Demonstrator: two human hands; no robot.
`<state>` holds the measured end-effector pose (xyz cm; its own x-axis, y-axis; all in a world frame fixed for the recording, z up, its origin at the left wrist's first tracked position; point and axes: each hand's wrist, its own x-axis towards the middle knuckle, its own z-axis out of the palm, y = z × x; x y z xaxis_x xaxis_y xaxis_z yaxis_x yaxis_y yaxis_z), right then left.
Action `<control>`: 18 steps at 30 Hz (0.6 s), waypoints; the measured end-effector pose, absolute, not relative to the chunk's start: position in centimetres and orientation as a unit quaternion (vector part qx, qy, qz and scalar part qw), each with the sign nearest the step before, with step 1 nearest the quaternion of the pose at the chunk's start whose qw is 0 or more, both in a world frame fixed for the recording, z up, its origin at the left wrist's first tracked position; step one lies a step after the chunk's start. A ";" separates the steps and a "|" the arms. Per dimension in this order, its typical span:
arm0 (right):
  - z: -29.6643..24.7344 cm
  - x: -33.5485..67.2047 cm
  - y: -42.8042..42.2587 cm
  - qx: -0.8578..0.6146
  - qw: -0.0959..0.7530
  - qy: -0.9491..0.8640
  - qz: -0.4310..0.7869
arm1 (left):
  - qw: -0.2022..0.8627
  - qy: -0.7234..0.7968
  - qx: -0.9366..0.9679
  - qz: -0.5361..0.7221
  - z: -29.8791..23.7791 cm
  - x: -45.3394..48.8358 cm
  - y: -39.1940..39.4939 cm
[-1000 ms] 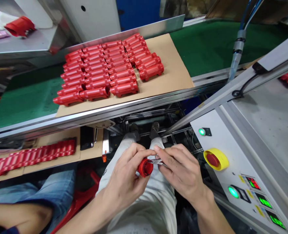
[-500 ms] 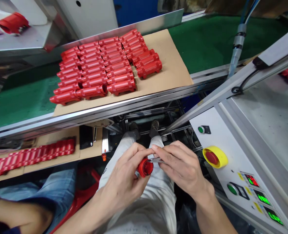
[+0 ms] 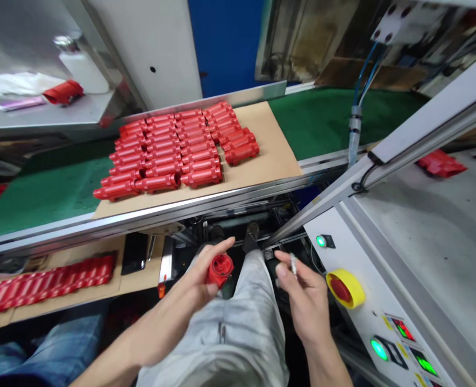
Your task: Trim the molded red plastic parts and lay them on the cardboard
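My left hand [image 3: 195,279] is closed round a red plastic tube housing [image 3: 221,265], its open round end facing up towards me, with the index finger stretched past it. To the right and apart from it, my right hand [image 3: 305,301] pinches a small thin metal tool [image 3: 293,264] between thumb and fingers; most of the tool is hidden and its kind is unclear. Both hands are above my lap. Beyond them, many similar red housings [image 3: 163,161] lie in rows on a cardboard sheet [image 3: 272,145].
A green conveyor [image 3: 60,174] with a metal edge runs across ahead. To the right stands a control panel with a yellow-ringed emergency stop [image 3: 346,288] and lit green buttons. More red parts [image 3: 48,282] line a lower shelf at left, beside a seated person's jeans [image 3: 60,344].
My hands have moved apart: the right one has drawn the metal tool away from the housing's rim, the left has shifted left with the housing. The panel's green buttons now glow. The view has tilted up.
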<state>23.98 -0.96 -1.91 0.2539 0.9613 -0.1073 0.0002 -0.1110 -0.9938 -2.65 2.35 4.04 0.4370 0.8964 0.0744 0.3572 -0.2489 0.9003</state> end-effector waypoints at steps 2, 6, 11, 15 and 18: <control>-3.2 23.7 -1.0 -0.607 0.492 -0.360 0.510 | 0.397 0.407 0.757 0.323 5.9 -2.7 5.0; -4.7 22.6 -2.2 -0.588 0.480 -0.345 0.552 | 0.168 0.362 0.846 0.353 9.8 0.1 12.9; -7.1 20.3 0.3 -0.571 0.495 -0.281 0.593 | 0.016 0.362 0.870 0.335 8.4 4.0 19.1; -13.5 19.4 7.7 -0.586 0.531 -0.163 0.590 | 0.070 0.390 0.831 0.390 1.2 3.7 11.9; -19.2 21.5 10.3 -0.616 0.531 -0.083 0.576 | 0.143 0.416 0.817 0.374 -4.7 1.2 3.9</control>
<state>21.48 10.27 -19.20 0.3221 0.7141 -0.6215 -0.5096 -0.4225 -0.7495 1.22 3.87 -4.67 0.3749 0.7861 0.4915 0.5720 -0.6133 0.5447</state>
